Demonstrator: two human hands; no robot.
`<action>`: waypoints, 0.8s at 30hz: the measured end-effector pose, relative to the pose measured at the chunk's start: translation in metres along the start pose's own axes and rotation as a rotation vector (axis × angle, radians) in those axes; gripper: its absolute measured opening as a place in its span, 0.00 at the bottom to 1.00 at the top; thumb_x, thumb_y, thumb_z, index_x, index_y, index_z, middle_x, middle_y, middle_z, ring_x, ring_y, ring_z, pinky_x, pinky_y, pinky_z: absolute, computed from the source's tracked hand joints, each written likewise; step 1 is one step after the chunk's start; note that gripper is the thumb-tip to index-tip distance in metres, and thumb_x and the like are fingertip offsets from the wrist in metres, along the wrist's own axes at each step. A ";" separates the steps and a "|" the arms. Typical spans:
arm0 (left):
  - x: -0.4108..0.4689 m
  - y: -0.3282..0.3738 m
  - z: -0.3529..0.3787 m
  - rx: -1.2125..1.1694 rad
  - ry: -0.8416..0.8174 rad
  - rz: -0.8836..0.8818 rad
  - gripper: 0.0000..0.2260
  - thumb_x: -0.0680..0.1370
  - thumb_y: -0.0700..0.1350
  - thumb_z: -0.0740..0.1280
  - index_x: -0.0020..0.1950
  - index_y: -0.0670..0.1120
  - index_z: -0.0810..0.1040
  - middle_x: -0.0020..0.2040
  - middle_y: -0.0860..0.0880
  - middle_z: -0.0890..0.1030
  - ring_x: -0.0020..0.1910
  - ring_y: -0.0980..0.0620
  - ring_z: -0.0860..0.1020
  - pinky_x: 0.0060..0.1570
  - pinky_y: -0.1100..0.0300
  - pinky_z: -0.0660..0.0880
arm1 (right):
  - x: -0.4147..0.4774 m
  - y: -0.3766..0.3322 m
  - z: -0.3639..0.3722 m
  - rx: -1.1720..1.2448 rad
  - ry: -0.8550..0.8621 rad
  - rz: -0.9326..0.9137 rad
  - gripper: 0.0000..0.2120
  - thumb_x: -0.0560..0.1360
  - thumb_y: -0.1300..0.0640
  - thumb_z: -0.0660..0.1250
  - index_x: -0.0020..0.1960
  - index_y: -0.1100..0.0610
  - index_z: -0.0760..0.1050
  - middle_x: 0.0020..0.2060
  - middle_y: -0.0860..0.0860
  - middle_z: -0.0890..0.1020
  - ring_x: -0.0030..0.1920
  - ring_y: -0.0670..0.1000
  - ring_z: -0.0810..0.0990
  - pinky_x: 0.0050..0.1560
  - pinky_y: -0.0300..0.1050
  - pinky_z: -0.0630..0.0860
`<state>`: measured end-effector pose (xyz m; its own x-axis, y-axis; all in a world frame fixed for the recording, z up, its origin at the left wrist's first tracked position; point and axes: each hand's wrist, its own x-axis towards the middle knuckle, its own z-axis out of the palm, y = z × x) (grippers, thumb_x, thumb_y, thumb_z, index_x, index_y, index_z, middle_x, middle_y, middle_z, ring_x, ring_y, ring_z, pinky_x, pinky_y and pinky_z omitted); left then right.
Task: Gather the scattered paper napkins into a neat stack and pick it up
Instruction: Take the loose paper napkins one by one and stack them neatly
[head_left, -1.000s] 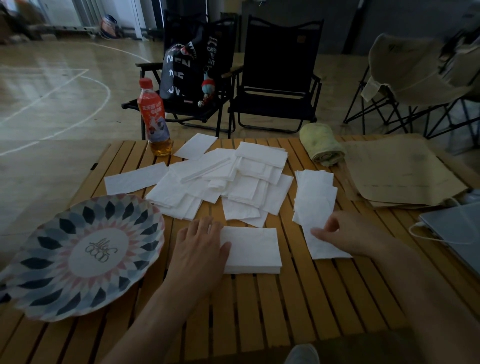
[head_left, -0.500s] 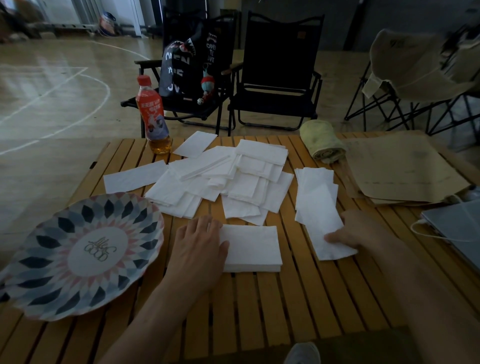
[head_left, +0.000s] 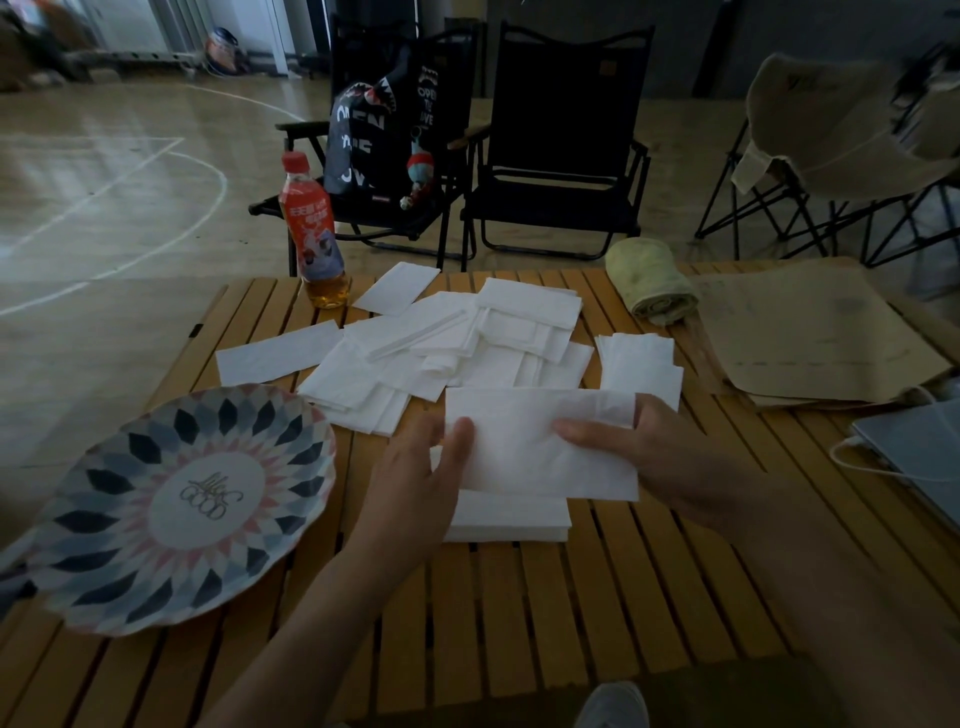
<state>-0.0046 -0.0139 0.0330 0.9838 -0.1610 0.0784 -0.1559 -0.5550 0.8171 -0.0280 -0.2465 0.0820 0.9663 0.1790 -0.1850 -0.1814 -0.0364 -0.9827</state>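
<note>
**One napkin aloft, about to be laid on the stack**

Pinching a single napkin (head_left: 519, 441) at its right end with the right hand (head_left: 675, 457), thumb on top and fingers curled under; holding it spread flat and level just above the stack (head_left: 509, 519), seemingly so as to lay it down square and without a fold.

Meeting its left edge with the left hand (head_left: 410, 488), thumb laid against the paper; cannot tell whether gripping or merely steadying; judged to be there to line that edge up with the pile beneath.

Building the stack on the near middle of the table (head_left: 597, 597), close to the body; probably to keep the tidy pile apart from the mess; seen only along its near and left edges under the held sheet.

Far from finished, by the look of things: loose napkins (head_left: 457, 353) heaped overlapping just beyond the stack; a smaller heap (head_left: 641, 364) to their right; one stray sheet (head_left: 275, 356) out to the left; another (head_left: 397, 288) beside the bottle (head_left: 311, 228).

Flanked by a patterned plate (head_left: 176, 504) on the left and a rolled towel (head_left: 649, 280) far right.

Next, by judgement: lowering, squaring the edges, letting go, then reaching for more; worth minding how readily such thin paper curls or slides off true.
</note>
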 end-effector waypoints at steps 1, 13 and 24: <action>0.002 0.000 0.000 -0.028 0.003 -0.031 0.17 0.79 0.63 0.56 0.60 0.55 0.73 0.52 0.62 0.75 0.50 0.66 0.74 0.44 0.70 0.69 | 0.003 0.004 0.000 0.029 -0.005 0.013 0.10 0.73 0.54 0.74 0.54 0.53 0.85 0.54 0.54 0.86 0.55 0.53 0.85 0.48 0.42 0.82; 0.001 -0.017 -0.003 0.568 0.102 -0.058 0.15 0.81 0.51 0.63 0.66 0.53 0.63 0.41 0.56 0.76 0.39 0.57 0.77 0.43 0.60 0.76 | 0.033 0.053 0.007 -0.396 0.226 0.212 0.21 0.72 0.50 0.76 0.61 0.57 0.78 0.54 0.52 0.84 0.53 0.52 0.84 0.56 0.56 0.81; 0.000 -0.023 -0.002 0.735 0.016 -0.046 0.08 0.82 0.51 0.61 0.60 0.51 0.69 0.50 0.53 0.79 0.44 0.57 0.77 0.41 0.63 0.74 | 0.033 0.064 0.023 -0.733 0.317 0.111 0.17 0.74 0.45 0.73 0.58 0.49 0.71 0.48 0.45 0.80 0.47 0.43 0.79 0.41 0.38 0.74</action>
<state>-0.0010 0.0002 0.0153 0.9911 -0.1154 0.0658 -0.1274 -0.9656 0.2266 -0.0116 -0.2202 0.0127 0.9756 -0.1466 -0.1636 -0.2193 -0.6934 -0.6864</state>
